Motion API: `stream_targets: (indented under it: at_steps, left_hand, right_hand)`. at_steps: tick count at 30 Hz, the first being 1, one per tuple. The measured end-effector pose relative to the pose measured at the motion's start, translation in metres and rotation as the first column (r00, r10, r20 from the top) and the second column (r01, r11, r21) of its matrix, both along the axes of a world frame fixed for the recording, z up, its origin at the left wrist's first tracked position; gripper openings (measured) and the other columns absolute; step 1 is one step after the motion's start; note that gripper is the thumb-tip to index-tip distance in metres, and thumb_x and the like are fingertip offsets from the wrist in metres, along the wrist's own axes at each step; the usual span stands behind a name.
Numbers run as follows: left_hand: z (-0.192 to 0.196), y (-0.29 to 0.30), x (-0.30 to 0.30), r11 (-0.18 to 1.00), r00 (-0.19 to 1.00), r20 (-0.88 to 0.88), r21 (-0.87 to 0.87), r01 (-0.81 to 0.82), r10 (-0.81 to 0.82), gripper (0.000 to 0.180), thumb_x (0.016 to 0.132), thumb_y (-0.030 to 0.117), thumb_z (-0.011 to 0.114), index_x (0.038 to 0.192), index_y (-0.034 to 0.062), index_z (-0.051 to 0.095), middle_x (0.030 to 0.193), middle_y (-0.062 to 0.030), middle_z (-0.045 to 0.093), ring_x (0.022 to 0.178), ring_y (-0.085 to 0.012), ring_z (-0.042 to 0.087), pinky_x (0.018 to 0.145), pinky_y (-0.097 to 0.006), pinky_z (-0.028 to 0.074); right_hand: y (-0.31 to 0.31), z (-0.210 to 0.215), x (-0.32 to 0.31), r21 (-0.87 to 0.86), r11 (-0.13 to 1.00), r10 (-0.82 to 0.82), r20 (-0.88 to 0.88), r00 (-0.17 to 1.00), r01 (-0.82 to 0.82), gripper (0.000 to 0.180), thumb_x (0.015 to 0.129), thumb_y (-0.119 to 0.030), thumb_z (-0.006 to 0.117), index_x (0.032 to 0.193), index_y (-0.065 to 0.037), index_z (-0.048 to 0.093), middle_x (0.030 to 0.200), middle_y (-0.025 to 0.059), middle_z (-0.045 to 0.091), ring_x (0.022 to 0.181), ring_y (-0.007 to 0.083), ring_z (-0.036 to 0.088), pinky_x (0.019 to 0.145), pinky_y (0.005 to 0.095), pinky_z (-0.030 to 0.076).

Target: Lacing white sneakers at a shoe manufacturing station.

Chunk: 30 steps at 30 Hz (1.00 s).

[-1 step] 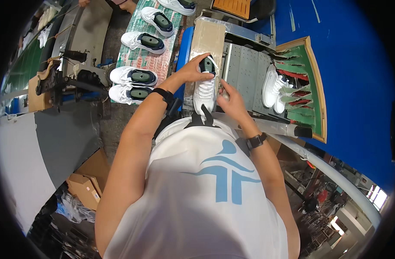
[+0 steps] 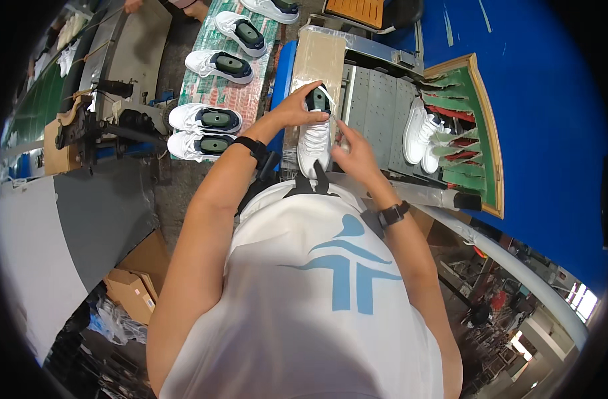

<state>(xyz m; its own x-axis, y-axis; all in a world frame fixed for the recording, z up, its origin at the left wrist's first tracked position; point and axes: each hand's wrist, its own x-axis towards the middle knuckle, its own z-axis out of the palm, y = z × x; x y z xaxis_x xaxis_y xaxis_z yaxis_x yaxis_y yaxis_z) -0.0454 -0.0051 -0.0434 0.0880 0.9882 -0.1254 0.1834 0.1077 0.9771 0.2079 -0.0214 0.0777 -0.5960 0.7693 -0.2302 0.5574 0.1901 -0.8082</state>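
A white lace-up sneaker (image 2: 314, 141) with a dark collar lining and a green insole rests on the tan board before me, toe pointing toward my body. My left hand (image 2: 300, 109) grips it round the collar, with the thumb on the near side of the opening and fingers on the far side. Along the shoe's right side, my right hand (image 2: 357, 153) has its index finger stretched out to the edge and its thumb apart. Nothing shows in that hand; its other fingers are partly hidden. A thin white strand loops at the collar's right.
Several similar sneakers (image 2: 219, 120) stand on a patterned bench to the left. A grey perforated conveyor (image 2: 377, 100) lies right of the board. Two white sneakers (image 2: 418, 133) sit by a wood-framed opening with green strips (image 2: 463, 174). At the upper left, another person's hand (image 2: 132, 5) shows.
Very little differs. My right index fingertip has come slightly closer to the sneaker's side; my left hand keeps its grip. The other person's hand at the top left has shifted slightly.
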Motion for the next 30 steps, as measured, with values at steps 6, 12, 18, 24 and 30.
stream_targets:
  at_steps: [6,12,18,24,30]
  left_hand:
    - [-0.003,-0.001,0.003,0.987,0.980,-0.112,0.033,-0.160,0.163,0.113,0.071,0.040,0.096,0.164,0.0063,0.041,0.162,-0.0320,0.042,0.150,-0.0421,0.046,0.122,-0.042,0.040]
    - [-0.003,-0.001,0.007,0.988,0.985,-0.087,-0.037,-0.152,0.148,0.113,0.077,0.031,0.093,0.169,0.0070,0.032,0.164,-0.0294,0.042,0.149,-0.0358,0.047,0.118,-0.039,0.044]
    - [0.008,0.002,0.017,0.993,0.990,-0.090,-0.036,-0.111,0.108,0.119,0.081,0.032,0.094,0.168,-0.0062,0.021,0.161,-0.0263,0.048,0.146,-0.0300,0.050,0.119,-0.037,0.042]
    - [0.017,-0.003,0.025,0.977,0.970,-0.150,-0.062,-0.202,0.191,0.114,0.081,0.029,0.093,0.169,0.0015,0.027,0.154,-0.0257,0.056,0.140,-0.0306,0.057,0.116,-0.037,0.046]
    - [0.009,-0.005,0.018,0.971,0.961,-0.170,-0.065,-0.230,0.216,0.116,0.077,0.036,0.089,0.169,0.0022,0.027,0.142,-0.0271,0.066,0.128,-0.0360,0.069,0.110,-0.037,0.052]
  right_hand:
    - [-0.010,-0.013,0.021,0.191,0.954,0.219,0.085,0.972,-0.232,0.070,0.084,-0.022,0.068,0.143,0.014,0.057,0.107,0.0306,0.068,0.102,0.0454,0.067,0.094,0.0494,0.054]
    - [-0.028,0.035,0.013,0.170,0.931,0.284,0.221,0.933,-0.324,0.067,0.081,-0.021,0.069,0.138,0.014,0.061,0.099,0.0295,0.066,0.095,0.0468,0.066,0.091,0.0521,0.054]
    - [0.013,0.005,-0.002,0.400,0.864,0.213,0.258,0.943,-0.304,0.068,0.081,-0.021,0.068,0.140,0.012,0.060,0.101,0.0279,0.068,0.100,0.0436,0.067,0.093,0.0505,0.053]
    - [0.010,-0.016,0.000,0.268,0.944,0.169,0.108,0.980,-0.192,0.067,0.082,-0.023,0.068,0.140,0.011,0.060,0.102,0.0265,0.069,0.101,0.0425,0.067,0.093,0.0514,0.053]
    - [-0.012,0.046,-0.001,0.295,0.858,0.285,0.408,0.867,-0.421,0.066,0.084,-0.025,0.068,0.138,0.013,0.060,0.102,0.0282,0.069,0.098,0.0440,0.068,0.091,0.0522,0.054]
